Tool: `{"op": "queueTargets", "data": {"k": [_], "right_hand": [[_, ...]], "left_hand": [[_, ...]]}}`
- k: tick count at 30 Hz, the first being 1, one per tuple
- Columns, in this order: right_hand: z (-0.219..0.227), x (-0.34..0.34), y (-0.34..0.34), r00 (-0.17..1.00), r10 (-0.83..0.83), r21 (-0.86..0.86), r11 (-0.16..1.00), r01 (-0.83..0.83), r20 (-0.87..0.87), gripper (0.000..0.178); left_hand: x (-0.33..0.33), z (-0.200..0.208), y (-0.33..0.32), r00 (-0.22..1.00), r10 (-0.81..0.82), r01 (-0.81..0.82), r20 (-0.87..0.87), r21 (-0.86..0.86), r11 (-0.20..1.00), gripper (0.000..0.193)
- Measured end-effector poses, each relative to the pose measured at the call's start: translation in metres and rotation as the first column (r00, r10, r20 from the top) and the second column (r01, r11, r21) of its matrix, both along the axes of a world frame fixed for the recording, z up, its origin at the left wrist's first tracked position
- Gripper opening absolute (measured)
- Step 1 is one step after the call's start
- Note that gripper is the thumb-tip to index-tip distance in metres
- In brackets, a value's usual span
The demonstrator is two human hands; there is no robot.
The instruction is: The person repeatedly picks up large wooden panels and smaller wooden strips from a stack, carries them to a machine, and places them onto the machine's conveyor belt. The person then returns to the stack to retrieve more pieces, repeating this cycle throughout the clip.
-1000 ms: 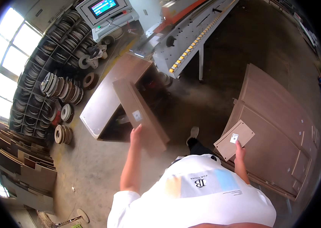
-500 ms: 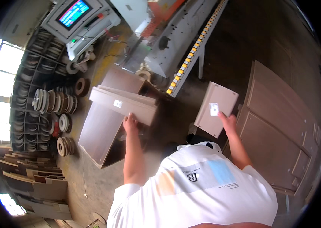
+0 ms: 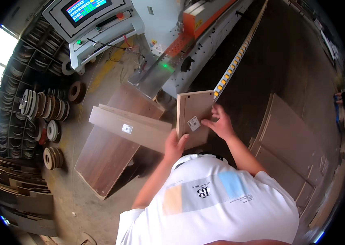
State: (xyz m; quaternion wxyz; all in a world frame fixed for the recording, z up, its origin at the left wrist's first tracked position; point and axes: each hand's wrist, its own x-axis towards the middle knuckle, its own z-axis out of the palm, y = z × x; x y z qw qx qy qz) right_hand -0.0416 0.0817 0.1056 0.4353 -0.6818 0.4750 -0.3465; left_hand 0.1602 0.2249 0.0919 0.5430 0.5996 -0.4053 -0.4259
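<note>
We see a worker in a white shirt holding a small brown panel (image 3: 193, 116) upright in front of the chest, just short of the edge-banding machine (image 3: 188, 45). The left hand (image 3: 175, 147) closes around the panel's lower left edge, thumb on its face; the right hand (image 3: 220, 122) presses spread fingers against the right side, beside a small white label (image 3: 193, 123). The panel's lower corner is hidden behind the hands. To the left, a long pale board (image 3: 129, 128) lies across a stack of darker panels (image 3: 107, 159) on the floor. More panels (image 3: 290, 139) lean at right, partly cut off by the dark rim. Rolls of edging tape (image 3: 48, 110) fill the shelves, too bent to count.
</note>
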Motion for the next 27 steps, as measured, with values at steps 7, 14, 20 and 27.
{"op": "queueTargets", "data": {"k": [7,14,20,27], "right_hand": [[0.083,0.074,-0.072,0.935,0.183,-0.607,0.719,-0.338,-0.304,0.066],[0.011,0.064,-0.167,0.943,0.146,-0.494,0.822,-0.285,-0.300,0.034],[-0.086,0.012,-0.242,0.945,0.318,0.357,0.894,-0.272,-0.077,0.036],[-0.113,0.045,-0.242,0.905,-0.165,0.918,0.139,-0.371,0.391,0.082]], "left_hand": [[0.045,-0.020,-0.044,0.960,-0.019,-0.018,0.278,0.130,0.991,0.034],[0.043,-0.032,-0.073,0.930,0.237,-0.156,-0.281,0.282,0.947,0.020],[0.030,-0.062,-0.150,0.754,0.577,-0.454,-0.314,0.385,0.803,0.035],[0.030,-0.142,-0.270,0.658,0.549,-0.371,-0.516,0.413,0.832,0.038]]}}
